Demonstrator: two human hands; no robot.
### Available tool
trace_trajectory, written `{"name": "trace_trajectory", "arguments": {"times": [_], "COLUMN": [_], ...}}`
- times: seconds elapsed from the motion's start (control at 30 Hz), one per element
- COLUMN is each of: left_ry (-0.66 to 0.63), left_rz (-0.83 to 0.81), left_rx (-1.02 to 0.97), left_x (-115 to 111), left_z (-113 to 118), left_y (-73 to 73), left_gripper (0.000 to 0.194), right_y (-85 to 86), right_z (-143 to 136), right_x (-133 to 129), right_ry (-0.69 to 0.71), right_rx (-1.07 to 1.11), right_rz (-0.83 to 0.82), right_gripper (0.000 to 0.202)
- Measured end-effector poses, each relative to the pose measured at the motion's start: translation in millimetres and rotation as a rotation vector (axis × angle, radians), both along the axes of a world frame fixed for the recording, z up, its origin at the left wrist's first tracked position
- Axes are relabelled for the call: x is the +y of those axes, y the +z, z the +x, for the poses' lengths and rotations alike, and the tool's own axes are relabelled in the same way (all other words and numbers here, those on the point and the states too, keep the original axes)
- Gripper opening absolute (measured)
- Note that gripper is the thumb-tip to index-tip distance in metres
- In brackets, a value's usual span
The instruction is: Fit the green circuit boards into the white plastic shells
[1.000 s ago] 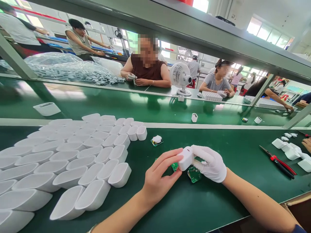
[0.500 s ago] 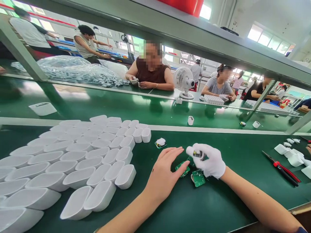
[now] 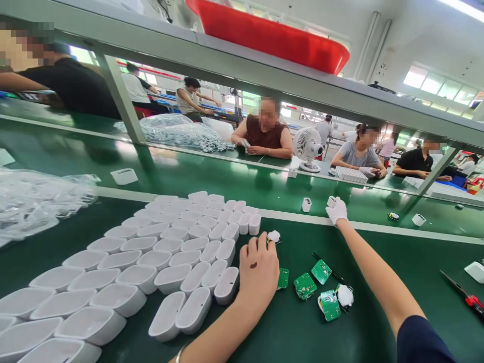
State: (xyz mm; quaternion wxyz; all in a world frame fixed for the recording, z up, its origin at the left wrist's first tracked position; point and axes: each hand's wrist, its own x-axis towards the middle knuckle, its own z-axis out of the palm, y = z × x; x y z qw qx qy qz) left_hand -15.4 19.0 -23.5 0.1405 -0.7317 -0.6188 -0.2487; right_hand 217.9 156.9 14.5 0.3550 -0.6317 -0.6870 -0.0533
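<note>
Seemingly placing the small white plastic housing [image 3: 331,201] pinched beyond the long white strip [image 3: 295,217], the gloved right hand [image 3: 337,212] needs gentle release; bare left hand's [image 3: 259,269] grip unclear.

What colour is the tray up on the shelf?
The tray is red; it shows best in the head view.

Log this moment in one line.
left hand: bare, beside circuit board | right hand: gloved, holding white casing | pliers: far right
</note>
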Motion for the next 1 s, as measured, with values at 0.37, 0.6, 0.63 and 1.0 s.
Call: {"name": "trace_trajectory", "arguments": {"times": [0.37, 0.6, 0.63, 1.0], "left_ry": [-0.446, -0.422, -0.363, -0.114], "left_rz": [0.368, 0.38, 0.36, -0.169], "left_rx": [-0.246, -0.349, -0.373, -0.474], "left_x": [-19, -24, -23, 4], "left_z": [10, 8, 8, 9], "left_y": [11.0, 18.9, 18.6, -5.6], "left_gripper": [0.029, 0.023, 0.023, 0.049], "right_y": [13.5, 31.2, 33.6, 35.3], "right_z": [-208, -209, -201, -90], "right_x": [-5, -9, -13, -64], "right_ry": [0.208, 0.157, 0.144, -0.119], "right_rx": [-0.17, -0.262, -0.279, -0.398], "right_rz": [-0.503, -0.646, -0.647, -0.658], "right_gripper": [0.029, 0.035, 0.035, 0.032]}}
